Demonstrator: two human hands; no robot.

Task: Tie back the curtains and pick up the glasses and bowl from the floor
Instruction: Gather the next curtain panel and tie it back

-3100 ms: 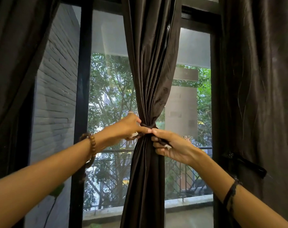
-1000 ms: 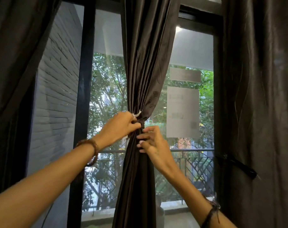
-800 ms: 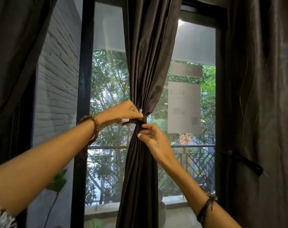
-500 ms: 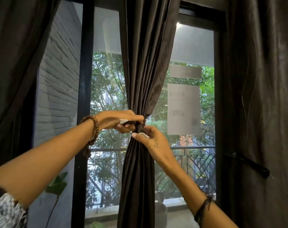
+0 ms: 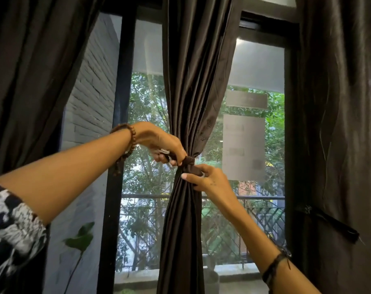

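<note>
A dark brown curtain (image 5: 193, 85) hangs in the middle of the window, gathered into a narrow waist at mid height. A tie-back band (image 5: 189, 161) of the same dark cloth is knotted around that waist. My left hand (image 5: 163, 145) grips one end of the band just left of the knot. My right hand (image 5: 203, 177) pinches the other end right below the knot, against the bunched folds. The glasses and bowl are out of view.
A second dark curtain (image 5: 339, 124) fills the right side, with a loose black tie-back (image 5: 329, 221) hanging on it. Another curtain (image 5: 31, 71) drapes at the upper left. A black window frame post (image 5: 116, 145) stands left of the hands. A leafy plant (image 5: 80, 238) sits low left.
The band has gone from held loose ends to a visible knot. My left hand rose slightly and pulled leftward; my right hand dropped just under the knot.
</note>
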